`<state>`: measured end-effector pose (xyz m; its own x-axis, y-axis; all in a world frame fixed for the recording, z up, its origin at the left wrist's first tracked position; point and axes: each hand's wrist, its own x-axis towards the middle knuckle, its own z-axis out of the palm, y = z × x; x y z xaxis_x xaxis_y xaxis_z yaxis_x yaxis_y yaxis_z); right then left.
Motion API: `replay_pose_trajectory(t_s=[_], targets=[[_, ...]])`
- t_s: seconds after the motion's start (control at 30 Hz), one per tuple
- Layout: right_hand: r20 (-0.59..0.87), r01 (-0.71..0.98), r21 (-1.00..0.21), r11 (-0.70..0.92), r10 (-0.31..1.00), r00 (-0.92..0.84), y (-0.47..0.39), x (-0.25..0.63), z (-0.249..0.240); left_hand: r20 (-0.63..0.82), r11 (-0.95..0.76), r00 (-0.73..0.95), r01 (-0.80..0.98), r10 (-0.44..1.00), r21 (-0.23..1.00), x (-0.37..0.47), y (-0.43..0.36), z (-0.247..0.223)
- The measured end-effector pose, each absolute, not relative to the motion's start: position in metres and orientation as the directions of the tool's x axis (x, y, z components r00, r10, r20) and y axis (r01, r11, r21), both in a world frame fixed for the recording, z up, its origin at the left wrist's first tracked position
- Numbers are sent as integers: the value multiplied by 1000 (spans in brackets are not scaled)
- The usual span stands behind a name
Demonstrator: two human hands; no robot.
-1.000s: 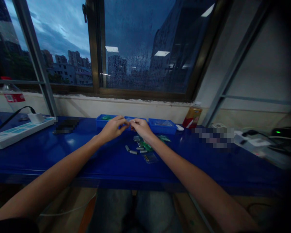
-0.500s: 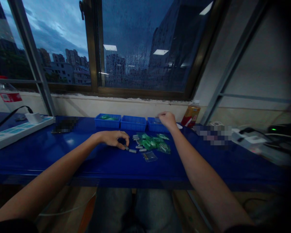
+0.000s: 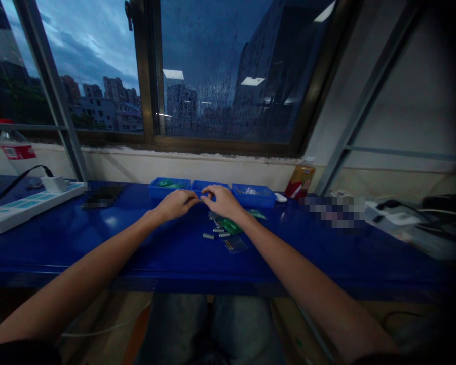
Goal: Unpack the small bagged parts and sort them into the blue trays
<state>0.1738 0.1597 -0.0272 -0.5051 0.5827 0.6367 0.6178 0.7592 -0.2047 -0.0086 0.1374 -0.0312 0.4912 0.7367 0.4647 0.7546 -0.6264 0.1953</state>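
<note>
Both hands meet in front of the middle blue bin [image 3: 210,184], a little above the table. My left hand [image 3: 175,204] is closed in a pinch on a small silver metal cylinder, mostly covered by the fingertips. Fingertip to fingertip with it, my right hand [image 3: 224,201] is pinched too; what it may hold is too small to make out. Below them lie several loose metal cylinders, one [image 3: 209,236] apart at the front. Green plastic packets [image 3: 230,225] are partly behind my right wrist, and a small clear bag [image 3: 235,245] lies nearer me.
A left blue bin [image 3: 169,187] holds green packets; a right one [image 3: 253,195] holds clear plastic pieces. Beside it are a white object [image 3: 280,197] and a drink bottle [image 3: 300,178]. A power strip [image 3: 34,205] and dark flat object [image 3: 102,195] lie left, cables right.
My right hand has come from the right bin leftward to the middle. My left hand has lifted a metal cylinder off the table and moved up to meet it.
</note>
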Motion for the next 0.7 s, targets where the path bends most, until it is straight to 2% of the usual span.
replay_pose_trajectory(t_s=[0.17, 0.33, 0.5, 0.7], targets=[[643, 538, -162, 827, 502, -578, 155, 167, -36, 486, -603, 457, 772, 745, 199, -10, 138, -31], [655, 544, -189, 818, 517, -550, 153, 169, -33, 560, -580, 359, 764, 746, 282, -9, 136, -27], [668, 554, -184, 812, 517, -535, 151, 168, -33, 552, -555, 327, 770, 767, 315, -7, 131, -24], [664, 572, -218, 791, 549, -507, 155, 168, -31, 612, -662, 374, 664, 697, 348, -5, 130, -27]])
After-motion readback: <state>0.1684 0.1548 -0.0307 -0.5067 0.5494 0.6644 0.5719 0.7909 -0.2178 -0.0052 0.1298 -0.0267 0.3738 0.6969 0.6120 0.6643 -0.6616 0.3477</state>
